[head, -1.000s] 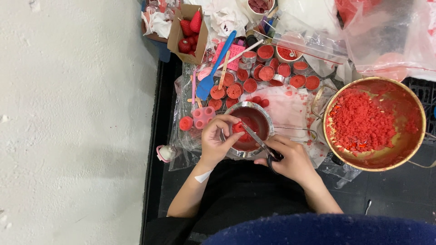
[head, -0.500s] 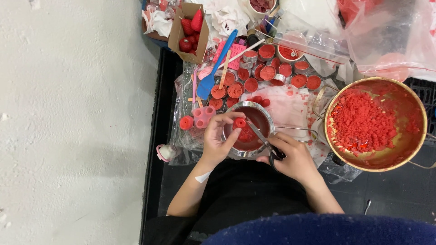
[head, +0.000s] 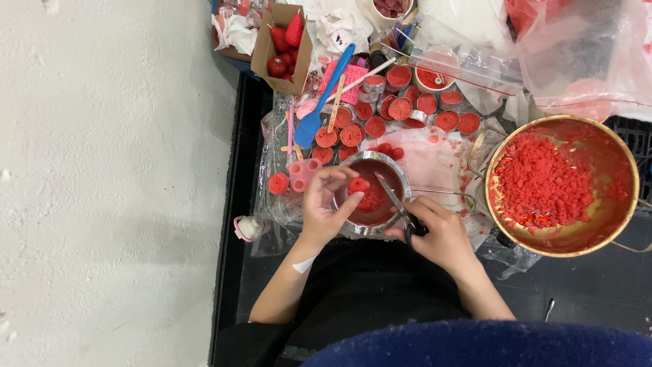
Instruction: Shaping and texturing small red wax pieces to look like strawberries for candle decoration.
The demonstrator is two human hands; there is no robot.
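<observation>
Head view, the only one, looking straight down at the bench (head: 543,292) with its crinkled clear plastic sheet.

The left hand (head: 326,204) has its fingers pinched together on a small red wax piece (head: 358,185), holding it over the left half of a small steel bowl (head: 401,178) that contains red wax. The right hand (head: 441,234) is closed round the dark handles of a pair of scissors (head: 394,202), at the bowl's lower right rim.

The scissors' long axis runs diagonally, from the right hand up and to the left, with the tip above the bowl just beside the wax piece; whether tip and piece touch cannot be told. So the piece lies up and left of the right hand, along the line of the blades, and it is already in the grip of the left hand, which is the nearer one.

Around them: a large brass-coloured bowl (head: 628,163) of crumbled red wax stands well to the right (its rim streaked red). Beyond the steel bowl sit many small round tins (head: 399,109) filled with red wax, a blue spatula (head: 319,109), a pink mould (head: 303,174), and a cardboard box (head: 261,51) of red strawberry-shaped pieces.
</observation>
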